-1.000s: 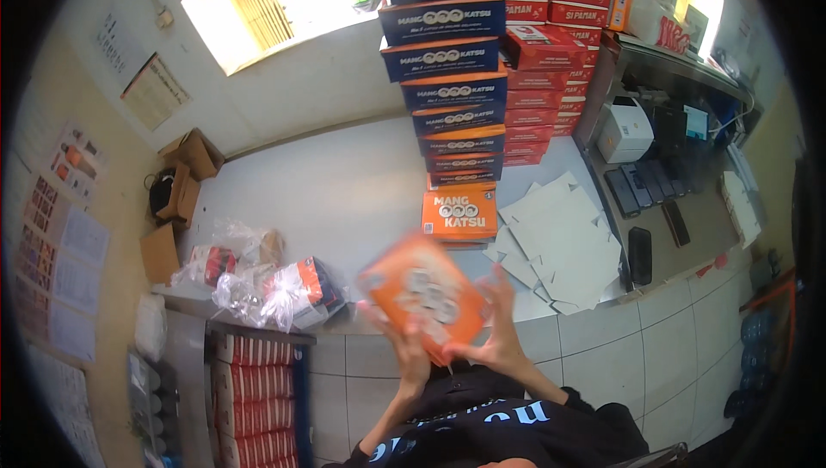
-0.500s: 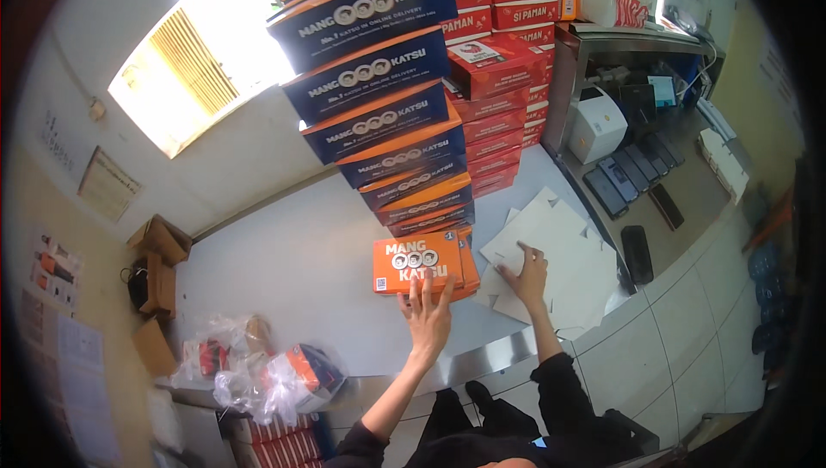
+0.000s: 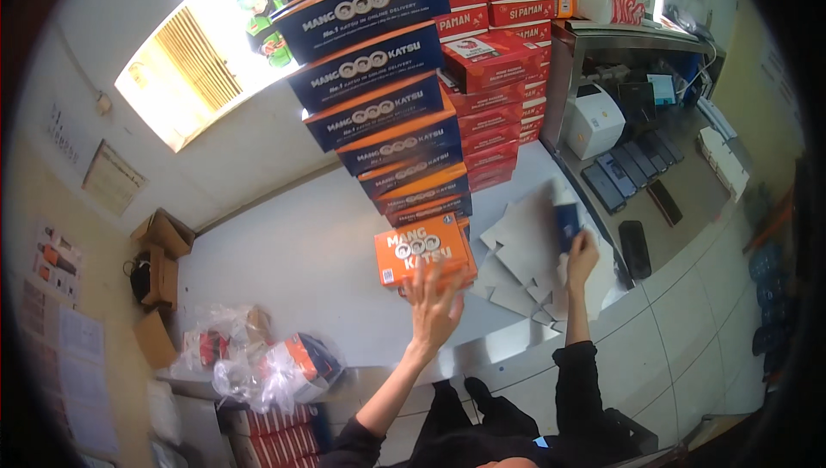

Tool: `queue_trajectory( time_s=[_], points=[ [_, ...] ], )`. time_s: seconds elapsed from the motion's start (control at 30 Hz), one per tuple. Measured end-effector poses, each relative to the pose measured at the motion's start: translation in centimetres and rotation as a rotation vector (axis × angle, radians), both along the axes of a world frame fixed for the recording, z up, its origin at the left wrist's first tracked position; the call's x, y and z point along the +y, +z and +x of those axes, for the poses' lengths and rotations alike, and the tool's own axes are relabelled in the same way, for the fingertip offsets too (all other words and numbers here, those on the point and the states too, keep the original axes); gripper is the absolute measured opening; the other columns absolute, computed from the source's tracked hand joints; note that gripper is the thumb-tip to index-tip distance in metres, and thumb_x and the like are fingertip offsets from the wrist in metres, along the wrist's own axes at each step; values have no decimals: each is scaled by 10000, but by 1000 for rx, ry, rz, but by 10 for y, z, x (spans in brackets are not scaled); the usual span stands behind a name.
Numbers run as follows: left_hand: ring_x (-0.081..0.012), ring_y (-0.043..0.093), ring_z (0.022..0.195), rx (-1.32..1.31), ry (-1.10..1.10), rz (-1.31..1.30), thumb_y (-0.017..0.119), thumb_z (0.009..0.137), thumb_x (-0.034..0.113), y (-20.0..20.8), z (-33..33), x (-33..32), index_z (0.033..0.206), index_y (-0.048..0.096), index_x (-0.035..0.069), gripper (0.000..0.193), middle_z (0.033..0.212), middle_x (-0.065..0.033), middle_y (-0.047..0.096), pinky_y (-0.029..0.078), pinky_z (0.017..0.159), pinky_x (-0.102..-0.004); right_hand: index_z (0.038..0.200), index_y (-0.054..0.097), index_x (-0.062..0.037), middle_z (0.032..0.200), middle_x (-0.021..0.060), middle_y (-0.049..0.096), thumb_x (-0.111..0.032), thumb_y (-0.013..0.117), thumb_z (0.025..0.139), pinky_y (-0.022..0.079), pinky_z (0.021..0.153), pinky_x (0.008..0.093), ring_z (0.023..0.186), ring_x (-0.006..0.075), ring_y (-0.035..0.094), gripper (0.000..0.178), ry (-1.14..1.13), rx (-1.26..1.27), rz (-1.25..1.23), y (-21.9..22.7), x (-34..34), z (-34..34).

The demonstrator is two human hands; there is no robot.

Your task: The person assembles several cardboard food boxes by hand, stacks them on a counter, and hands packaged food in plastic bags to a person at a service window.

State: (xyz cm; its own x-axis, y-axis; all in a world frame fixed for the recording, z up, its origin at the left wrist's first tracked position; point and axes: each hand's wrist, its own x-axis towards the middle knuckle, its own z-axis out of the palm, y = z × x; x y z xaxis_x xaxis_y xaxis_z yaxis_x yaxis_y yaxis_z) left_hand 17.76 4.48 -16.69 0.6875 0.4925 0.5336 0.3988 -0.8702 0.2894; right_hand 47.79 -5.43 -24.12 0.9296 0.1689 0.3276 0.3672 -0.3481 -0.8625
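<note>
My left hand [image 3: 434,317] has its fingers spread over the near edge of an orange folded box [image 3: 422,249], which lies at the foot of a tall stack. My right hand [image 3: 582,263] is closed on a flat cardboard box blank [image 3: 567,225]. Part of that blank shows dark blue, and its outline is smeared by motion. Under and beside it, more white box blanks [image 3: 509,249] lie flat on the table, with cut tabs and slots along their edges.
Blue-and-orange boxes [image 3: 379,115] form a tall stack behind my left hand. Red boxes [image 3: 490,115] are stacked beside it. Several phones [image 3: 607,188] and a white printer [image 3: 597,124] stand right. Plastic-wrapped packages [image 3: 292,373] lie at the near left. Someone in green [image 3: 274,48] is outside the window.
My right hand has closed on a blank and moved right with it, a dark blue part now showing. My left hand stays by the orange box. A person has appeared at the window.
</note>
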Motion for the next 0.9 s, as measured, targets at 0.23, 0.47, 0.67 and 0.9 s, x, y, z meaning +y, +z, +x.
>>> queue_trajectory(
  time_s=[0.23,0.47,0.67,0.9],
  points=[
    [-365,384,1236,188,-17,-177,665,786,244,101,-17,-131,1291,507,161,535,1323,-150,433,374,945,-484,955,650,-76,802,90,625,-7,537,693,491,636,354,727,276,615,294,1140,-405,-549,183,-109,-126],
    [-388,619,764,572,-283,-878,437,932,464,141,-108,-142,1113,550,59,458,776,-189,635,481,671,-456,942,690,-116,811,59,644,-30,684,723,464,537,297,650,173,609,235,1068,-246,47,201,-162,-168],
    [-314,600,919,349,-404,-1258,331,985,448,116,-176,-149,1273,460,41,516,968,-214,614,451,813,-383,1017,650,-48,818,25,625,-157,757,761,398,580,200,656,67,516,299,1696,236,-262,183,-95,-226],
    [-118,462,1117,-181,-329,-1779,462,972,340,115,-272,-144,1373,336,-30,560,1259,-60,502,368,960,-265,878,644,-8,781,32,634,-69,807,680,414,613,254,714,105,551,264,2000,188,-372,229,-10,-301]
  ],
)
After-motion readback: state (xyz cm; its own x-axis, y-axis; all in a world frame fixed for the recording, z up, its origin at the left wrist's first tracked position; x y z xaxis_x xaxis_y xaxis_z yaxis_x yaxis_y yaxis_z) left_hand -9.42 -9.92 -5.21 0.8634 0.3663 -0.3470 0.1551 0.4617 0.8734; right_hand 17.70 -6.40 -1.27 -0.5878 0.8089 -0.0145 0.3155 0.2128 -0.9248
